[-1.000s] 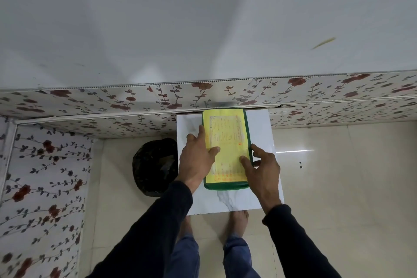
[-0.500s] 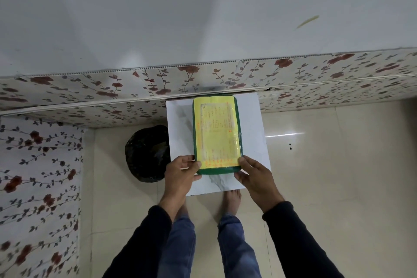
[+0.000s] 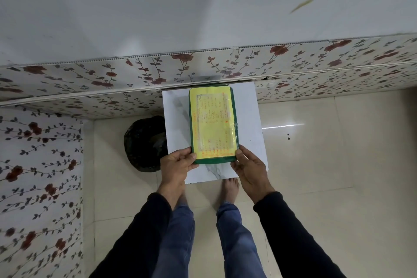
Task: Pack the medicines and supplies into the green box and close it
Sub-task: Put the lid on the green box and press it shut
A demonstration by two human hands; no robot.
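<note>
The green box (image 3: 213, 124) lies flat and shut on a small white marble-patterned table (image 3: 248, 119); a yellow printed label covers its lid. My left hand (image 3: 177, 163) grips the box's near left corner, thumb on top of the lid. My right hand (image 3: 247, 163) holds the near right corner, fingers against the side. No medicines or supplies are visible outside the box.
A dark round bin or bag (image 3: 145, 143) sits on the floor left of the table. A floral-patterned wall panel (image 3: 90, 83) runs behind the table and along the left. Beige floor tiles (image 3: 327, 153) spread to the right. My bare feet (image 3: 230, 189) stand under the table's near edge.
Both hands slid from the middle sides of the lid down to the box's near corners. The box stayed flat on the table.
</note>
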